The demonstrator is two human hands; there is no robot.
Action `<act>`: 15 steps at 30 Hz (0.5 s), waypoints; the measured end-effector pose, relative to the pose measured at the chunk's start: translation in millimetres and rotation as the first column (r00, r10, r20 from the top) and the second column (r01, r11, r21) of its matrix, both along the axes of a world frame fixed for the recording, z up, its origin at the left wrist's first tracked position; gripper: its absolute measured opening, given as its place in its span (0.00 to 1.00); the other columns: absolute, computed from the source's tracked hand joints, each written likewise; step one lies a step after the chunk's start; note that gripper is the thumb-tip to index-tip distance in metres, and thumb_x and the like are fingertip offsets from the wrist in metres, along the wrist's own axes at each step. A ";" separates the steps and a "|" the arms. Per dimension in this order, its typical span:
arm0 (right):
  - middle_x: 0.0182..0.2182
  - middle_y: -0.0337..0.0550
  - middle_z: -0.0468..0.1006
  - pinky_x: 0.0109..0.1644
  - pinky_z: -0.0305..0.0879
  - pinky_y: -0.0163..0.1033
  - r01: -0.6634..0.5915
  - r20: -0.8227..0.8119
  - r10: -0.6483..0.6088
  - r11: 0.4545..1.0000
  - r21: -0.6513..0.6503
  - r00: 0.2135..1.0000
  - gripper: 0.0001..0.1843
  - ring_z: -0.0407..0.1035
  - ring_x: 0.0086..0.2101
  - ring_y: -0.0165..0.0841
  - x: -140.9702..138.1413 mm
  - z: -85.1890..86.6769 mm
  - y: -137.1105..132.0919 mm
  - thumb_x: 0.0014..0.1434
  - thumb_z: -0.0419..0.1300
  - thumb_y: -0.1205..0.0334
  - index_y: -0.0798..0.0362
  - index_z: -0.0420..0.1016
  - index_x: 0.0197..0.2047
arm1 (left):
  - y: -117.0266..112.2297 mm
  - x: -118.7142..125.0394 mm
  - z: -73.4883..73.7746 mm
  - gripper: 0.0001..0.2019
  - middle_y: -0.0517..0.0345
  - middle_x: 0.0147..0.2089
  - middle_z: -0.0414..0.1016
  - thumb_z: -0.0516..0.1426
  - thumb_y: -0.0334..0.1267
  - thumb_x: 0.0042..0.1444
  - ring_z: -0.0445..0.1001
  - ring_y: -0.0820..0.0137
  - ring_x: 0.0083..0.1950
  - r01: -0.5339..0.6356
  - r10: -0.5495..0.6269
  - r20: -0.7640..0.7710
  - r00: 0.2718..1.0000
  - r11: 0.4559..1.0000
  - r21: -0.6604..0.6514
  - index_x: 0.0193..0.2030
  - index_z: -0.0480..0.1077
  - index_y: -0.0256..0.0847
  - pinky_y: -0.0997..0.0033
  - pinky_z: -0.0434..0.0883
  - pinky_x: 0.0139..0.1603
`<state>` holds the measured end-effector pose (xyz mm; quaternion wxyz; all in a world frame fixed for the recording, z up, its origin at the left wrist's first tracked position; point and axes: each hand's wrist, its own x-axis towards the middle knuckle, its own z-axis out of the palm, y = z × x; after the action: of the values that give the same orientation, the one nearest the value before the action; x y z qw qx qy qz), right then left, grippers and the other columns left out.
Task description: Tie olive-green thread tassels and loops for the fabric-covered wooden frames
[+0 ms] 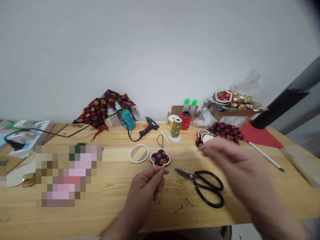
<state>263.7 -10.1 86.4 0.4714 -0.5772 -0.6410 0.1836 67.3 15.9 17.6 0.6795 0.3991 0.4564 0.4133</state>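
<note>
A four-lobed pendant point(160, 158) with a pale rim, dark patterned fabric and a green cord loop point(160, 140) lies in the middle of the table. At its lower edge, the thumb and fingers of my left hand point(149, 183) are pinched together. Whether they grip the pendant or something thin below it is hard to make out. My right hand point(240, 166) is raised at the right, smeared by motion, its fingers bent towards the left. Between the hands lie black-handled scissors point(197, 181), blades pointing left. An oval wooden frame point(139, 153) rests left of the pendant.
Behind stand a glue gun point(151, 126), a green thread spool point(176, 128), a red spool point(185, 120) and a teal cone point(128, 119). Patterned cloth point(92, 111) bunches at back left. At right are a filled cardboard box point(230, 116), a pencil point(266, 156) and a dark post point(277, 106).
</note>
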 end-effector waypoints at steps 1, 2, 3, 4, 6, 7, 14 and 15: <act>0.31 0.40 0.77 0.36 0.70 0.38 -0.060 -0.036 0.058 0.998 -0.029 0.998 0.06 0.71 0.32 0.33 -7.9 -9.3 4.9 0.59 0.58 0.62 0.49 0.78 0.34 | 0.1 0.4 0.2 0.13 0.68 0.17 0.56 0.62 0.45 0.49 0.50 0.81 0.18 0.011 -0.011 -0.003 1.000 1.000 0.003 0.33 0.76 0.35 0.79 0.45 0.18; 0.29 0.39 0.77 0.34 0.69 0.36 -0.124 -0.089 0.118 0.990 -0.063 0.989 0.06 0.71 0.30 0.32 -16.0 -20.1 9.5 0.57 0.59 0.64 0.49 0.79 0.34 | 0.1 0.7 0.1 0.13 0.68 0.16 0.56 0.62 0.45 0.50 0.50 0.81 0.18 0.021 -0.021 -0.007 1.000 1.000 0.011 0.32 0.76 0.35 0.79 0.45 0.18; 0.29 0.39 0.77 0.34 0.69 0.36 -0.190 -0.150 0.173 0.976 -0.107 0.973 0.07 0.71 0.30 0.32 -23.8 -31.1 13.4 0.55 0.60 0.66 0.49 0.79 0.36 | 0.1 0.9 0.0 0.12 0.68 0.16 0.56 0.62 0.44 0.50 0.50 0.81 0.18 0.033 -0.032 -0.012 0.999 0.999 0.026 0.32 0.75 0.35 0.79 0.45 0.18; 0.28 0.39 0.76 0.33 0.68 0.35 -0.226 -0.218 0.196 0.966 -0.125 0.956 0.08 0.70 0.30 0.31 -30.7 -41.5 16.5 0.54 0.61 0.66 0.50 0.80 0.37 | 0.0 1.1 -0.1 0.12 0.68 0.16 0.56 0.61 0.44 0.50 0.50 0.80 0.18 0.046 -0.046 -0.020 0.999 0.998 0.044 0.30 0.75 0.36 0.79 0.45 0.18; 0.28 0.39 0.75 0.35 0.67 0.35 -0.271 -0.328 0.210 0.951 -0.152 0.921 0.10 0.70 0.30 0.30 -40.9 -56.9 19.9 0.52 0.63 0.67 0.51 0.80 0.38 | -0.4 1.3 -0.5 0.12 0.67 0.16 0.57 0.60 0.44 0.52 0.50 0.80 0.18 0.080 -0.077 -0.044 0.996 0.994 0.075 0.27 0.73 0.36 0.78 0.46 0.18; 0.28 0.39 0.75 0.36 0.67 0.35 -0.285 -0.373 0.210 0.946 -0.156 0.904 0.10 0.70 0.31 0.30 -44.1 -61.5 20.5 0.51 0.63 0.67 0.50 0.81 0.38 | -0.5 1.2 -0.8 0.12 0.67 0.16 0.56 0.60 0.44 0.52 0.50 0.80 0.18 0.096 -0.092 -0.059 0.994 0.992 0.084 0.26 0.72 0.37 0.78 0.46 0.18; 0.29 0.42 0.76 0.40 0.67 0.38 -0.296 -0.418 0.214 0.944 -0.142 0.883 0.05 0.71 0.33 0.33 -47.3 -64.3 20.1 0.50 0.65 0.69 0.51 0.82 0.29 | -1.5 -1.5 -5.1 0.15 0.66 0.17 0.58 0.58 0.46 0.53 0.51 0.80 0.18 0.170 -0.163 -0.111 0.980 0.984 0.058 0.24 0.70 0.37 0.78 0.46 0.18; 0.29 0.41 0.76 0.39 0.67 0.38 -0.282 -0.388 0.214 0.951 -0.126 0.896 0.05 0.71 0.33 0.33 -47.5 -64.5 19.6 0.50 0.64 0.69 0.51 0.81 0.28 | -2.1 -1.7 -5.4 0.15 0.66 0.17 0.58 0.58 0.47 0.53 0.50 0.80 0.18 0.180 -0.174 -0.105 0.979 0.983 0.045 0.24 0.70 0.37 0.77 0.45 0.18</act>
<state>216.3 9.5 21.9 0.5023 -0.4853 -0.5901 0.4049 65.6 13.7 12.2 0.6787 0.4766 0.4412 0.3428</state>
